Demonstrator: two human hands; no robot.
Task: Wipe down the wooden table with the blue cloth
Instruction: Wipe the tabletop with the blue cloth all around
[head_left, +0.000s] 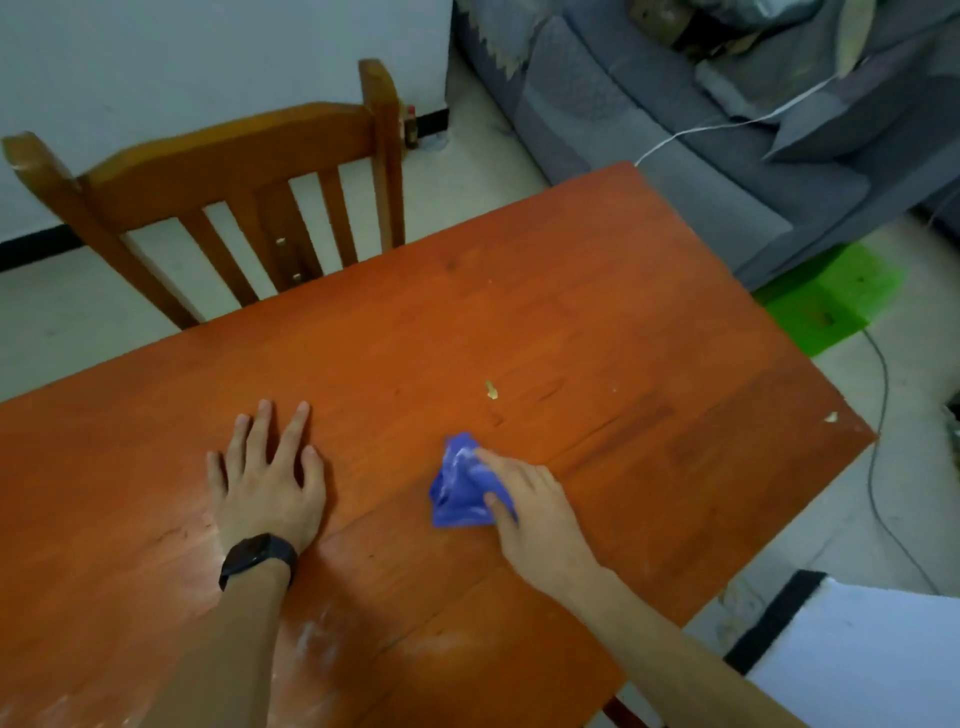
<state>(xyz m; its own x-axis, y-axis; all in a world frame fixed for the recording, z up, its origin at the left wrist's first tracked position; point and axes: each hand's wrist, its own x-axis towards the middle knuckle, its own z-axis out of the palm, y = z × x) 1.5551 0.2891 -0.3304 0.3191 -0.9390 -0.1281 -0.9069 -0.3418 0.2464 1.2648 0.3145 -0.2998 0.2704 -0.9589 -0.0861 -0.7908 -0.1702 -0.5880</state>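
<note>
Head view: the right hand's fingers (493, 460) lie over a bunched blue cloth (460, 486), forefinger along its top and thumb tucked against its near side, so the right hand (524, 499) grips the cloth and presses it onto the wooden bench (571, 312). Left of the cloth, the left hand (267, 483) rests flat on the wood with its fingers spread and released, holding nothing; a dark watch (258, 558) sits on that wrist.

Just beyond the cloth lies a pale crumb (491, 389). Well to the right of the cloth, at the bench edge, sits a second crumb (831, 417). Nearer the person than the cloth, and to its left, whitish smears (317, 644) dull the surface.

The step in hand looks like a wiping stroke, with much of the bench likely not yet covered. To do it well, the cloth would serve better spread wider under a flatter palm, since bunched up it touches little wood. Long overlapping passes with steady pressure should gather the crumbs toward one edge instead of scattering them. The smears probably need firmer, repeated rubbing. The braced left hand will have to shift so the wood beneath it gets wiped.
</note>
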